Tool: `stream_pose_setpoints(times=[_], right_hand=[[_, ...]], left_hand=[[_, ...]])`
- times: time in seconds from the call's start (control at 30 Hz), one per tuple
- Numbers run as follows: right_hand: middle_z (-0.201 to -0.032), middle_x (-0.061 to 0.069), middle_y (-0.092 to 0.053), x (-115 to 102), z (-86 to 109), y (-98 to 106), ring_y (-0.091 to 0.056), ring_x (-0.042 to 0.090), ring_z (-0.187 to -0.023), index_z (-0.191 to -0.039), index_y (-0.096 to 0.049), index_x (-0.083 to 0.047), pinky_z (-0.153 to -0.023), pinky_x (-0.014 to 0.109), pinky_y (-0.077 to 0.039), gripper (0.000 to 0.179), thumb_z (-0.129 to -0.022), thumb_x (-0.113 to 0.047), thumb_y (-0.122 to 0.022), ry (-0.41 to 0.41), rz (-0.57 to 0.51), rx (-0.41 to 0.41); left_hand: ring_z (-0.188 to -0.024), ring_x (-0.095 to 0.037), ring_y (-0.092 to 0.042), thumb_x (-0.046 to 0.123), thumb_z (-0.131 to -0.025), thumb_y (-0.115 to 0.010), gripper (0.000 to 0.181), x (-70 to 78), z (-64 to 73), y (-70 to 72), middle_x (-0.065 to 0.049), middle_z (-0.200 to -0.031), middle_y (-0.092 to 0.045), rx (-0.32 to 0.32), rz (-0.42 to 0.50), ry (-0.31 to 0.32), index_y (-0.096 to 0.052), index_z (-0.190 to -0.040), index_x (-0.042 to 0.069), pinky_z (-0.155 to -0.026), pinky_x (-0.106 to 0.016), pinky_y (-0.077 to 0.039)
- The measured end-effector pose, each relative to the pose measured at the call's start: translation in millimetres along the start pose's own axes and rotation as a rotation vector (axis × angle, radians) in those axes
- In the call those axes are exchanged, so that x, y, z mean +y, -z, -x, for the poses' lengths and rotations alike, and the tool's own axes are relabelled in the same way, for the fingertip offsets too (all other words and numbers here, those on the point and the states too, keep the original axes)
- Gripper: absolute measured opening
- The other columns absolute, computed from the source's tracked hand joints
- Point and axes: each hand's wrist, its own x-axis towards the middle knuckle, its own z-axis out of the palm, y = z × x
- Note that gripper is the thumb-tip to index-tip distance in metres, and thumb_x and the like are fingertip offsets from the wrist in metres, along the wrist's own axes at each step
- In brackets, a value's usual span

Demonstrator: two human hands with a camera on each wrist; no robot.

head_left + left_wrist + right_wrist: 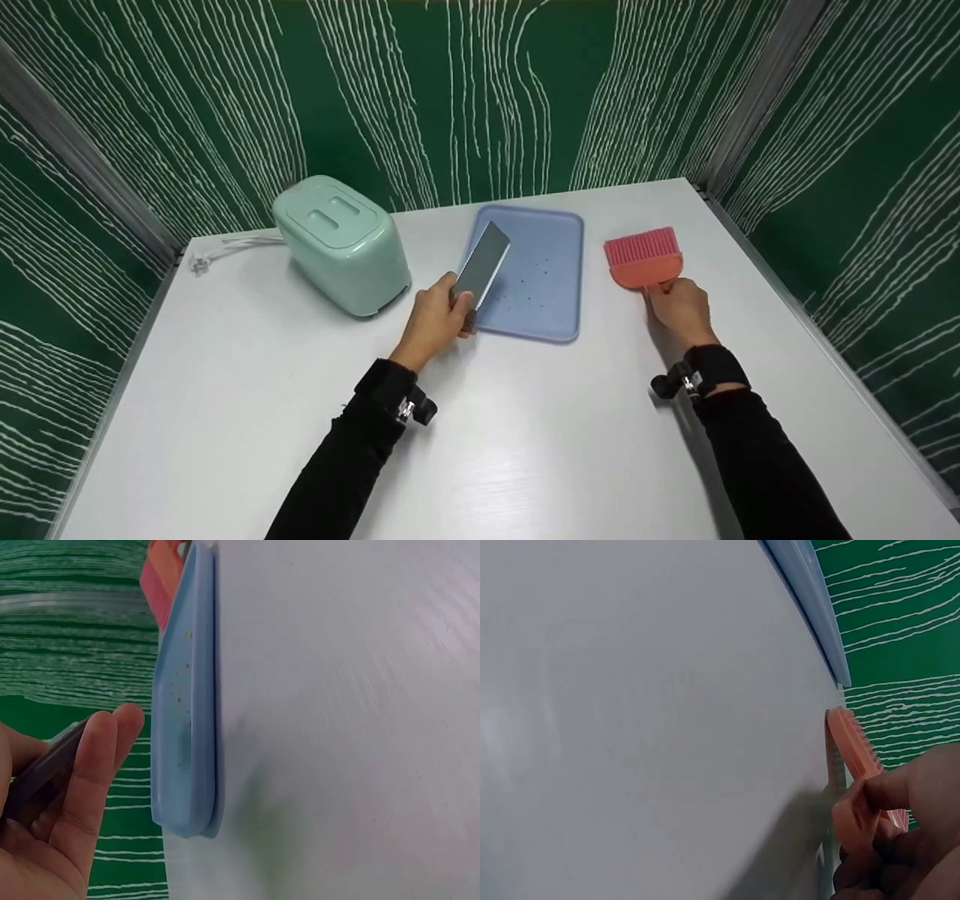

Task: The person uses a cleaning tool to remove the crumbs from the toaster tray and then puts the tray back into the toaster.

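Observation:
My left hand grips the handle of a broad-bladed kitchen knife, whose grey blade slants up and away over the left side of a blue tray. In the left wrist view the knife's dark handle lies between thumb and fingers. Small dark crumbs are scattered on the tray. To the right of the tray, my right hand holds a small orange brush by its handle, with its pink bristles pointing away from me. The right wrist view shows the brush close over the table.
A mint-green toaster stands on the white table, left of the tray. Its cord and plug lie at the back left corner. Green walls with white lines rise along the table's back and sides.

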Motion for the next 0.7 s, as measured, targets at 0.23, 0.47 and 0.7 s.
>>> stream_pose_setpoints(times=[0.23,0.47,0.7], right_hand=[[-0.062,0.001,-0.053,4.7,0.3,-2.6,-0.054,0.025,-0.068,-0.063,-0.042,-0.015,-0.06,0.032,-0.04,0.047,-0.105,-0.023,-0.063,0.06,0.03,0.068],[-0.061,-0.001,-0.055,4.8,-1.9,-2.7,-0.054,0.016,-0.059,-0.068,-0.047,-0.013,-0.055,0.029,-0.042,0.042,-0.107,-0.025,-0.059,0.007,0.018,0.005],[-0.062,0.003,-0.066,7.7,-0.8,-2.2,-0.061,0.018,-0.062,-0.074,-0.06,-0.007,-0.057,0.03,-0.043,0.041,-0.109,-0.028,-0.058,0.016,0.037,-0.057]], left_hand=[[-0.064,-0.025,-0.079,0.014,-0.11,-0.06,0.013,0.5,2.4,-0.8,-0.017,-0.085,-0.072,0.029,0.033,0.041,-0.056,-0.103,0.004,-0.057,-0.035,-0.065],[-0.065,-0.029,-0.079,0.01,-0.109,-0.059,0.011,1.1,2.3,-2.0,-0.012,-0.08,-0.066,0.069,0.109,0.071,-0.057,-0.104,0.001,-0.062,-0.045,-0.067],[-0.064,-0.027,-0.079,0.01,-0.108,-0.059,0.011,2.4,2.7,-3.9,-0.015,-0.085,-0.07,0.096,0.149,0.096,-0.061,-0.111,-0.001,-0.061,-0.041,-0.067]])
